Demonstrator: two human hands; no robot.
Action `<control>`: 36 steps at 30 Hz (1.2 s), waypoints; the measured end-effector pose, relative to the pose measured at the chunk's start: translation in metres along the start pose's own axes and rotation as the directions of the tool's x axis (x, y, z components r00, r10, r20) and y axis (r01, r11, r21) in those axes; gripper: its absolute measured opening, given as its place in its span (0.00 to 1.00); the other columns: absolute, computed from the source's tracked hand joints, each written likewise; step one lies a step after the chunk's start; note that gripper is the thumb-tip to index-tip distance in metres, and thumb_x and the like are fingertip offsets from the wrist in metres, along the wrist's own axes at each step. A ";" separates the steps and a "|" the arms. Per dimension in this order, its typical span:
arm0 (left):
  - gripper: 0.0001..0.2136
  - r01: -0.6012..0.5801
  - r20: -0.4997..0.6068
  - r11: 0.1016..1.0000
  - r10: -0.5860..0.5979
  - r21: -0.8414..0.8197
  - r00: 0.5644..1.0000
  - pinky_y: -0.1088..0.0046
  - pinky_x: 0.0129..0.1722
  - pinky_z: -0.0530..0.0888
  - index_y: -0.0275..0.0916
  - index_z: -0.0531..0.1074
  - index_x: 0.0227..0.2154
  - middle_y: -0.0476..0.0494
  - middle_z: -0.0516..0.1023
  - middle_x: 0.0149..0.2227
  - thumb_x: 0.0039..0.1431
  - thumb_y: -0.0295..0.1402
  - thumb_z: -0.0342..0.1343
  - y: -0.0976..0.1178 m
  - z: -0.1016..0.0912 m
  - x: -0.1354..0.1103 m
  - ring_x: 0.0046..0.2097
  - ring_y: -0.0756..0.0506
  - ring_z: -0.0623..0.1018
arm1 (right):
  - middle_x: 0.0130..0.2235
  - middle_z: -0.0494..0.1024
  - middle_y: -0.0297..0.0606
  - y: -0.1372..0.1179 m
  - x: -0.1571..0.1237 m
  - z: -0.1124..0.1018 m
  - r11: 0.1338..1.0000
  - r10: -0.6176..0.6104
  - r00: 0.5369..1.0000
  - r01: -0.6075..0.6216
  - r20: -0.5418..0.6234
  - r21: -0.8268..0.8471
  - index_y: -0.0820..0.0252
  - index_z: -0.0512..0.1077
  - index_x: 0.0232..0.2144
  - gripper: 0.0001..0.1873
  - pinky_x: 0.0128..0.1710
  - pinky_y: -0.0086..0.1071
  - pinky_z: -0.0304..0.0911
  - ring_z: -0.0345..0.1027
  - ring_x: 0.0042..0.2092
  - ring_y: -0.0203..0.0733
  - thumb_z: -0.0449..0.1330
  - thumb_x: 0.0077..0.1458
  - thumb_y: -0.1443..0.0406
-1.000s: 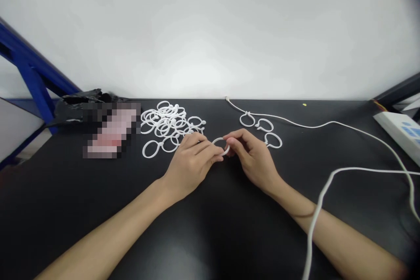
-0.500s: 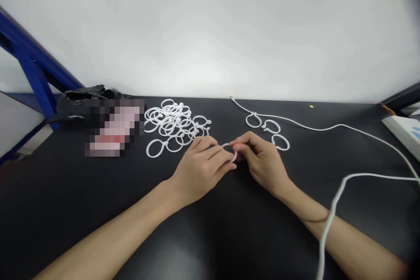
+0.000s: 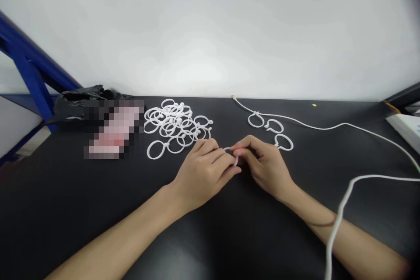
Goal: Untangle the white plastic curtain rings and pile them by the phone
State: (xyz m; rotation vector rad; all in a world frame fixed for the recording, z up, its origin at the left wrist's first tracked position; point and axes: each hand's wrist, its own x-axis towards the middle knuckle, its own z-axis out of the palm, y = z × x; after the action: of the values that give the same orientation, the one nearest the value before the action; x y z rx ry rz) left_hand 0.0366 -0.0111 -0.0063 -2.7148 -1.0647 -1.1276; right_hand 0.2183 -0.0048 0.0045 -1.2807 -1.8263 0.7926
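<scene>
Between my two hands is a white plastic ring (image 3: 236, 160), partly covered by fingers. My left hand (image 3: 206, 170) is closed on the ring's left and lower side, thumb stretched along below it. With thumb and index finger, my right hand (image 3: 262, 164) pinches the ring's upper right side. A pile of similar white rings with small knobs (image 3: 170, 123) lies just beyond my left hand. Past my right hand, three more rings lie apart from the pile, the nearest ring (image 3: 292, 146) close to my knuckles. Whether the held ring is fastened or open is hidden.
A white cable (image 3: 305, 126) runs along the back right of the black table (image 3: 108, 201), and a thicker white cord (image 3: 344, 199) crosses over my right forearm. At the left lie a blurred-out pinkish item (image 3: 114, 129) and a black plastic bag (image 3: 70, 105). A white box (image 3: 405, 133) stands far right.
Both hands, still on the same ring, appear slightly lower and further right. Table items also shift slightly in view, as the camera has moved a little. The grip looks nearly the same.
</scene>
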 end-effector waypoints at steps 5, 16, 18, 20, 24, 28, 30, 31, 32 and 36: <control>0.10 -0.002 0.002 1.000 0.002 -0.009 1.000 0.67 0.39 0.66 0.37 0.71 0.29 0.50 0.76 0.27 0.66 0.34 0.53 0.001 -0.001 0.000 0.34 0.47 0.68 | 0.25 0.77 0.30 -0.001 0.001 0.000 1.000 -0.006 1.000 0.006 -0.001 -0.008 0.57 0.74 0.31 0.07 0.26 0.25 0.63 0.68 0.25 0.32 0.58 0.61 0.66; 0.10 -0.008 0.005 0.998 0.008 0.054 1.000 0.66 0.38 0.66 0.38 0.72 0.29 0.49 0.76 0.26 0.67 0.32 0.52 -0.003 -0.001 0.001 0.34 0.46 0.69 | 0.35 0.80 0.36 0.004 0.002 0.001 0.996 -0.031 0.999 0.033 0.022 -0.087 0.55 0.73 0.43 0.11 0.37 0.33 0.68 0.73 0.35 0.40 0.53 0.65 0.59; 0.09 -0.015 0.012 0.995 0.014 0.102 1.000 0.65 0.40 0.67 0.38 0.72 0.29 0.48 0.76 0.27 0.66 0.31 0.52 -0.006 -0.005 0.002 0.35 0.45 0.69 | 0.42 0.79 0.42 0.010 0.005 -0.002 0.934 -0.130 0.991 0.113 -0.027 -0.340 0.56 0.71 0.48 0.14 0.46 0.43 0.65 0.71 0.44 0.47 0.52 0.66 0.60; 0.08 -0.025 0.007 0.983 0.025 0.184 1.000 0.63 0.41 0.67 0.39 0.73 0.30 0.48 0.77 0.27 0.65 0.30 0.53 -0.012 -0.011 0.001 0.36 0.44 0.70 | 0.49 0.77 0.48 0.017 0.008 -0.005 0.776 -0.220 0.969 0.102 -0.115 -0.623 0.59 0.71 0.50 0.16 0.52 0.52 0.59 0.65 0.52 0.56 0.54 0.64 0.59; 0.06 0.070 -0.026 0.914 -0.065 0.400 0.998 0.59 0.41 0.65 0.39 0.73 0.31 0.44 0.78 0.30 0.63 0.30 0.54 -0.030 -0.024 -0.002 0.38 0.39 0.71 | 0.54 0.72 0.54 0.032 0.010 -0.012 0.527 -0.249 0.953 -0.016 -0.172 -0.850 0.64 0.71 0.51 0.20 0.51 0.56 0.55 0.58 0.55 0.64 0.57 0.62 0.59; 0.07 0.230 -0.042 0.840 -0.241 0.491 0.970 0.56 0.39 0.63 0.39 0.73 0.29 0.39 0.74 0.30 0.62 0.33 0.54 -0.044 -0.028 -0.006 0.39 0.35 0.71 | 0.47 0.74 0.50 0.036 0.011 -0.013 0.525 -0.241 0.963 0.029 -0.116 -0.850 0.61 0.74 0.43 0.12 0.42 0.48 0.58 0.61 0.47 0.58 0.57 0.62 0.61; 0.08 0.265 -0.049 0.808 -0.282 0.527 0.958 0.56 0.38 0.63 0.38 0.73 0.30 0.37 0.74 0.31 0.62 0.35 0.54 -0.045 -0.028 -0.006 0.40 0.34 0.70 | 0.41 0.74 0.48 0.033 0.011 -0.012 0.582 -0.240 0.969 0.103 -0.050 -0.807 0.61 0.74 0.39 0.08 0.40 0.45 0.59 0.62 0.42 0.52 0.56 0.62 0.64; 0.07 0.268 -0.059 0.793 -0.283 0.547 0.957 0.56 0.38 0.63 0.38 0.73 0.32 0.36 0.73 0.33 0.61 0.35 0.54 -0.043 -0.028 -0.005 0.40 0.34 0.70 | 0.39 0.74 0.46 0.031 0.011 -0.011 0.621 -0.237 0.971 0.146 -0.007 -0.770 0.61 0.73 0.37 0.07 0.40 0.44 0.61 0.62 0.40 0.50 0.55 0.63 0.66; 0.07 0.265 -0.072 0.783 -0.273 0.563 0.959 0.57 0.38 0.62 0.37 0.73 0.35 0.36 0.74 0.34 0.61 0.35 0.54 -0.041 -0.027 -0.004 0.41 0.34 0.70 | 0.37 0.74 0.46 0.028 0.010 -0.010 0.663 -0.235 0.971 0.185 0.033 -0.725 0.62 0.72 0.35 0.07 0.40 0.44 0.62 0.63 0.39 0.48 0.54 0.63 0.67; 0.08 0.215 -0.074 0.834 -0.206 0.508 0.976 0.58 0.39 0.61 0.38 0.73 0.40 0.38 0.75 0.36 0.61 0.33 0.54 -0.024 -0.023 0.000 0.40 0.37 0.70 | 0.38 0.73 0.44 0.013 0.003 -0.001 0.810 -0.286 0.952 0.302 0.110 -0.502 0.61 0.70 0.38 0.05 0.41 0.41 0.67 0.66 0.40 0.45 0.53 0.64 0.68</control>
State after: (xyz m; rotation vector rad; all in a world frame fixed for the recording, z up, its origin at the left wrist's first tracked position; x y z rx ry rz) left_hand 0.0082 0.0017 0.0049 -2.2043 -1.4449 -0.7343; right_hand 0.2246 0.0022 -0.0053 -1.2500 -2.2855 0.1455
